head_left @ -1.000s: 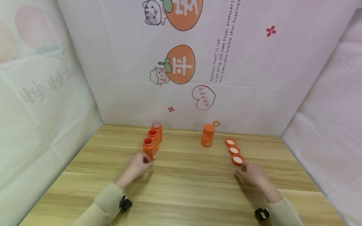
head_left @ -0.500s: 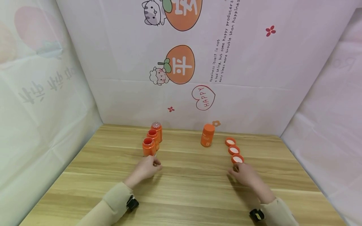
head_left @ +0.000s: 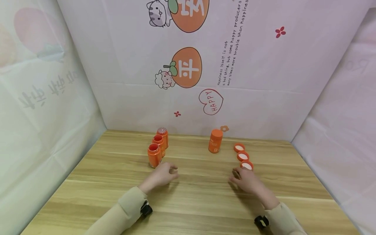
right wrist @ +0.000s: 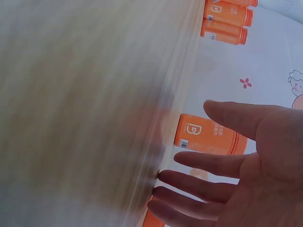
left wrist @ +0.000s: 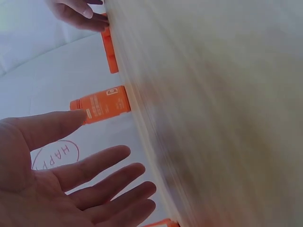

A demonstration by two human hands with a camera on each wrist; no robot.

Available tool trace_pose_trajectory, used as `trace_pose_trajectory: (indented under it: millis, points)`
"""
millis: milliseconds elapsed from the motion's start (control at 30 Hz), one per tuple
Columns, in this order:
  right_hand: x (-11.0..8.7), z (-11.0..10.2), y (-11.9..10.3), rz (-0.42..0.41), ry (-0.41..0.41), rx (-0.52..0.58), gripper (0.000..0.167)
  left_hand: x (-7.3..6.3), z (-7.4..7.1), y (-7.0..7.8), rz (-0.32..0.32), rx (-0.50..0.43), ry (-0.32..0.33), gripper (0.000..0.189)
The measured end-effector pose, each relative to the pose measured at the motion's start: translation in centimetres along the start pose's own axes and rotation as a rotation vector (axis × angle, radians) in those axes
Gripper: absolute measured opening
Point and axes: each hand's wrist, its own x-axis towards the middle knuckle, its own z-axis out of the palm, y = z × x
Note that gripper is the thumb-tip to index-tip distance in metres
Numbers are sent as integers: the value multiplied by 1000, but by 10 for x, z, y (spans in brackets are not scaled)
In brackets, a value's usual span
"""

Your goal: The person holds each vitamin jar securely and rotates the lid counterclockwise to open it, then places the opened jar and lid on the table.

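Observation:
My left hand (head_left: 161, 176) is just to the right of the nearest open bottle (head_left: 154, 157), its fingers spread and holding nothing. Behind that bottle stand a second uncapped orange bottle (head_left: 158, 141) and a third bottle (head_left: 162, 133) with a shiny, silvery mouth. My right hand (head_left: 246, 180) hovers in front of the nearest orange cap (head_left: 246, 164), overlapping its edge in the head view; its fingers are relaxed with nothing between them. Two more caps lie behind, a middle cap (head_left: 242, 156) and a far cap (head_left: 239, 148), white insides up. Between the hands, further back, stands a capped orange bottle (head_left: 215, 142).
The wooden table (head_left: 194, 209) is walled by a printed white cloth (head_left: 252, 104) at the back and plain-looking cloth on both sides. Each wrist wears a black camera, the left camera (head_left: 146, 209) and the right camera (head_left: 261, 222).
My left hand has moved away from the nearest open bottle, rightward and slightly toward me. The right hand has shifted left past the nearest cap. Bottles and caps stay in place.

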Motion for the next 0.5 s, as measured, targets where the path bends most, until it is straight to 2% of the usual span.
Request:
trace_pose_trajectory:
  millis: [300, 500]
  points:
    - [7, 2, -3, -24, -1, 19, 51, 17, 14, 18, 39, -25, -80, 48]
    - [14, 3, -4, -28, 9, 30, 52, 33, 23, 28, 54, 8, -64, 51]
